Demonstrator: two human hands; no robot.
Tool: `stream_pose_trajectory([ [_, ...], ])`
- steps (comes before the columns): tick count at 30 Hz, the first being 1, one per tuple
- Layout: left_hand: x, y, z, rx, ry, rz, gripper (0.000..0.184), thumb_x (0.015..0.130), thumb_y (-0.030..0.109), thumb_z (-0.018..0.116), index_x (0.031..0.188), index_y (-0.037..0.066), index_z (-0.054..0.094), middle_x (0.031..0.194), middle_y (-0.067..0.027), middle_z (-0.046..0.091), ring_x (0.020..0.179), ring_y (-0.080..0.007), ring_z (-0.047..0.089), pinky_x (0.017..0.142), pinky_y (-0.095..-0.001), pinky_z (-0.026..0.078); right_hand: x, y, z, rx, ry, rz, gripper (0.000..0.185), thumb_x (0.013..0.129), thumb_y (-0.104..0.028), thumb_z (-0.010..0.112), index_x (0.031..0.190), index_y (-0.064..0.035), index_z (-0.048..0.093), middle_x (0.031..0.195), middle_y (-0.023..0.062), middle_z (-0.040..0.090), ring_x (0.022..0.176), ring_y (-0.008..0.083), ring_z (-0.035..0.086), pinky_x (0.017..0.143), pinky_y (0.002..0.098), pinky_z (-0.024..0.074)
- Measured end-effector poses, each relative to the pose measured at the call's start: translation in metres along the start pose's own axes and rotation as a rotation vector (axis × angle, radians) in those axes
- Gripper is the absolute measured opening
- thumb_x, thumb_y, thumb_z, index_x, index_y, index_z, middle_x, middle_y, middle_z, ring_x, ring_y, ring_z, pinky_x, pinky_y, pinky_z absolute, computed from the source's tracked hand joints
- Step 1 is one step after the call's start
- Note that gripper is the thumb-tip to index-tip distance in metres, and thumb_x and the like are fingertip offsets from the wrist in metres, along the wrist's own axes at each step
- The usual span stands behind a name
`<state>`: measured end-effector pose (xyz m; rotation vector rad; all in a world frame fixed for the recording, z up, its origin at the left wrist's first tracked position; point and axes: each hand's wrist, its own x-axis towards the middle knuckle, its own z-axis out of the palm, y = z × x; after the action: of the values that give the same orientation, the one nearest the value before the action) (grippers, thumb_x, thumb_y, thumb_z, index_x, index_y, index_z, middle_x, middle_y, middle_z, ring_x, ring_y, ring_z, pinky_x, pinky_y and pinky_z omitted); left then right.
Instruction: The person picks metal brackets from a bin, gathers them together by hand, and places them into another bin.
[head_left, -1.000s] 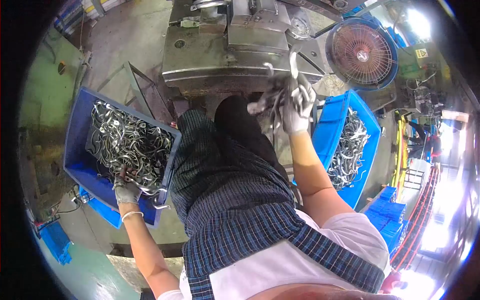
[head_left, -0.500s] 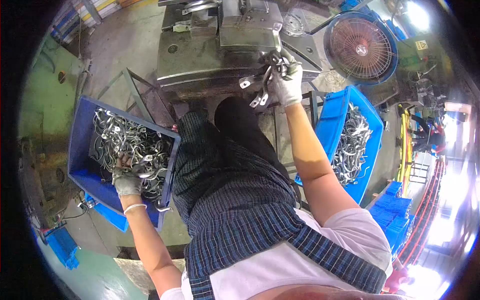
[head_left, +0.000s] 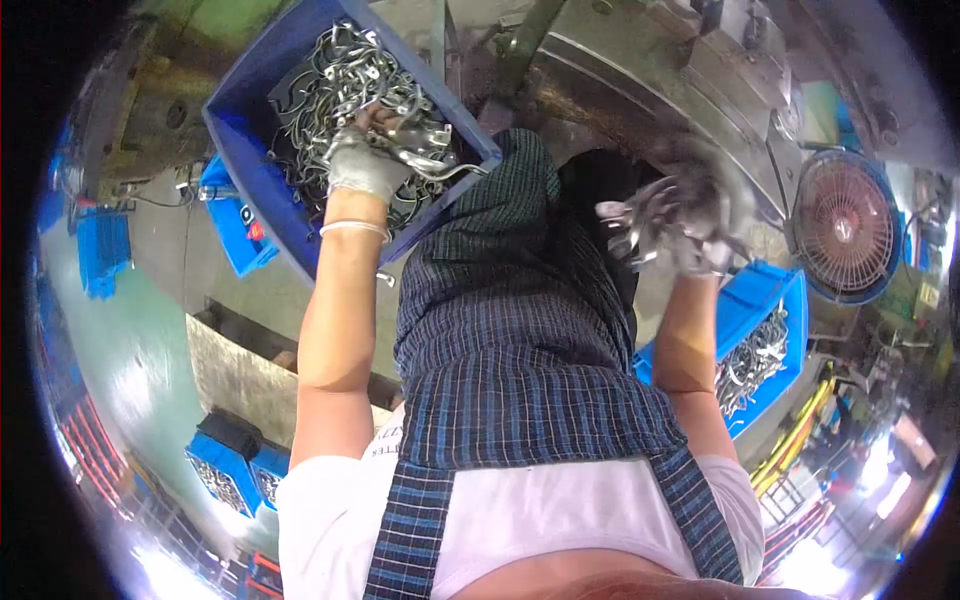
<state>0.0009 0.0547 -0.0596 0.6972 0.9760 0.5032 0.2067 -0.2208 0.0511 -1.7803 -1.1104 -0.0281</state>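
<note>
Your left hand (head_left: 362, 165) is resting with half-curled fingers among bent metal pieces (head_left: 345, 70) in the dark blue bin (head_left: 235, 110), its grip impossible to confirm, while your blurred right hand (head_left: 712, 220) is clutching a bunch (head_left: 645, 218) clear of both bins. The handling is looking only partly done: many pieces are lying ungathered there, and others are filling the light blue bin (head_left: 750, 295).

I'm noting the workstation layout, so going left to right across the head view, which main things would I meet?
Dark blue bin with the left hand in it → right hand, blurred, holding a bunch of metal pieces → round fan.
</note>
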Motion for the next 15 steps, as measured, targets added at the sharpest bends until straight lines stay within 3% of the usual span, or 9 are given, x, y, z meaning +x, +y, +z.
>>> stream_pose_trajectory([
  [1, 0.014, -0.004, -0.008, -0.504, 0.01, -0.202, 0.011, 0.08, 0.011, 0.048, 0.089, 0.005, 0.052, 0.078, -0.0046, 0.056, 0.072, -0.0205, 0.055, 0.071, -0.0329, 0.046, 0.007, -0.016, 0.02, 0.075, -0.082, 0.04, 0.044, 0.062, -0.018, 0.067, 0.099, 0.0028, 0.056, 0.096, 0.0137, 0.059, 0.087, 0.0218, 0.057, 0.075, 0.0322, 0.0471],
  [2, 0.003, 0.003, 0.002, -0.524, 0.016, -0.191, 0.012, 0.079, 0.008, 0.05, 0.09, 0.005, 0.052, 0.08, -0.0044, 0.056, 0.073, -0.0198, 0.054, 0.075, -0.0321, 0.046, 0.009, -0.029, 0.043, 0.162, -0.171, 0.098, 0.046, 0.058, -0.018, 0.07, 0.098, 0.0019, 0.058, 0.098, 0.0141, 0.059, 0.091, 0.0229, 0.057, 0.077, 0.0331, 0.0469],
  [4, -0.016, 0.004, 0.013, -0.401, 0.011, -0.062, 0.012, 0.08, 0.008, 0.048, 0.09, 0.003, 0.052, 0.083, -0.0048, 0.055, 0.076, -0.019, 0.054, 0.079, -0.031, 0.046, 0.003, -0.04, 0.089, 0.501, -0.286, 0.275, 0.043, 0.057, -0.001, 0.067, 0.1, -0.0029, 0.059, 0.094, 0.0114, 0.06, 0.08, 0.0158, 0.059, 0.069, 0.0264, 0.0489],
  [5, -0.022, 0.003, 0.015, -0.262, 0.001, 0.059, 0.013, 0.083, 0.012, 0.045, 0.09, 0.003, 0.051, 0.084, -0.0055, 0.055, 0.076, -0.0187, 0.054, 0.079, -0.0308, 0.045, 0.002, -0.052, 0.105, 0.419, -0.351, 0.245, 0.039, 0.06, 0.007, 0.056, 0.097, -0.0031, 0.059, 0.097, 0.0082, 0.06, 0.08, 0.0141, 0.057, 0.071, 0.0251, 0.0466],
  [8, -0.036, 0.015, 0.027, -0.344, 0.099, 0.103, 0.02, 0.087, 0.019, 0.038, 0.093, 0.003, 0.049, 0.083, -0.0076, 0.053, 0.078, -0.0188, 0.053, 0.076, -0.0321, 0.046, 0.011, -0.088, 0.132, 0.385, -0.666, 0.56, 0.043, 0.061, 0.0, 0.06, 0.104, -0.005, 0.056, 0.086, 0.0078, 0.06, 0.079, 0.0143, 0.058, 0.07, 0.0238, 0.0456],
  [10, -0.05, 0.024, 0.041, -0.502, 0.207, 0.152, 0.021, 0.088, 0.021, 0.034, 0.093, 0.005, 0.048, 0.082, -0.0082, 0.051, 0.08, -0.0208, 0.052, 0.075, -0.0366, 0.045, 0.005, -0.082, 0.155, 0.067, -0.573, 0.176, 0.042, 0.062, -0.002, 0.061, 0.104, -0.0054, 0.055, 0.083, 0.0086, 0.058, 0.075, 0.0167, 0.059, 0.066, 0.0253, 0.0453],
  [12, -0.048, 0.018, 0.024, -0.519, 0.002, 0.288, 0.022, 0.086, 0.024, 0.042, 0.097, 0.005, 0.046, 0.086, -0.0092, 0.052, 0.084, -0.021, 0.052, 0.076, -0.0365, 0.045, 0.004, -0.072, 0.174, 0.139, -0.532, 0.207, 0.037, 0.065, -0.005, 0.061, 0.101, -0.0053, 0.055, 0.082, 0.0093, 0.057, 0.071, 0.0202, 0.057, 0.064, 0.0272, 0.0446],
  [14, -0.056, 0.023, 0.026, -0.681, -0.008, 0.22, 0.023, 0.084, 0.024, 0.045, 0.095, 0.005, 0.047, 0.088, -0.0096, 0.053, 0.081, -0.0234, 0.052, 0.077, -0.0392, 0.044, 0.005, -0.069, 0.185, 0.269, -0.525, 0.308, 0.035, 0.066, -0.006, 0.061, 0.101, -0.0053, 0.055, 0.081, 0.0092, 0.056, 0.07, 0.0198, 0.057, 0.064, 0.0271, 0.0444],
  [15, -0.058, 0.028, 0.027, -0.722, -0.038, 0.194, 0.022, 0.084, 0.025, 0.046, 0.093, 0.005, 0.048, 0.087, -0.0094, 0.054, 0.08, -0.0243, 0.053, 0.077, -0.0405, 0.044, 0.007, -0.061, 0.191, 0.128, -0.516, 0.123, 0.032, 0.068, -0.004, 0.06, 0.1, -0.0025, 0.055, 0.078, 0.0057, 0.056, 0.068, 0.0152, 0.055, 0.063, 0.0244, 0.044],
])
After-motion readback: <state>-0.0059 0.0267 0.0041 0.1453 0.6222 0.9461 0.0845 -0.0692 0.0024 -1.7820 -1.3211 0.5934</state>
